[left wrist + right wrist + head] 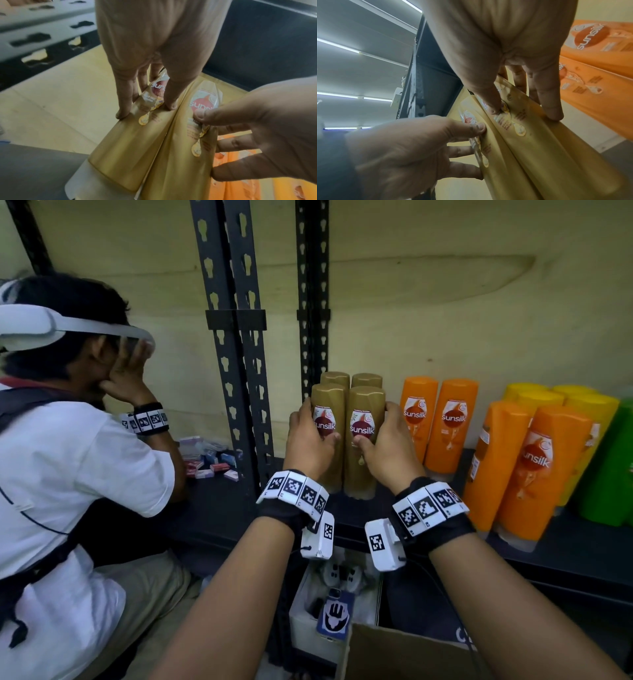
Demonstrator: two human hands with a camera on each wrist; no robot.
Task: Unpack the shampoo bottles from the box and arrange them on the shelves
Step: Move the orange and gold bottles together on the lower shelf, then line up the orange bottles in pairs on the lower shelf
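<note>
bottles (346,436) on shelf (561,546)

Right wrist view. The right hand (505,47) reaches down from the top edge; its thumb and a fingertip (553,112) pinch the right gold bottle (556,148). The left hand (399,155) enters from the lower left, thumb on the label of the left gold bottle (496,169), its fingers curled round the bottle's side. The two gold bottles lie side by side, touching. Two orange bottles (599,88) fill the right edge. A dark shelf upright (435,75) stands behind the hands, with ceiling strip lights (339,46) at the left.
</note>
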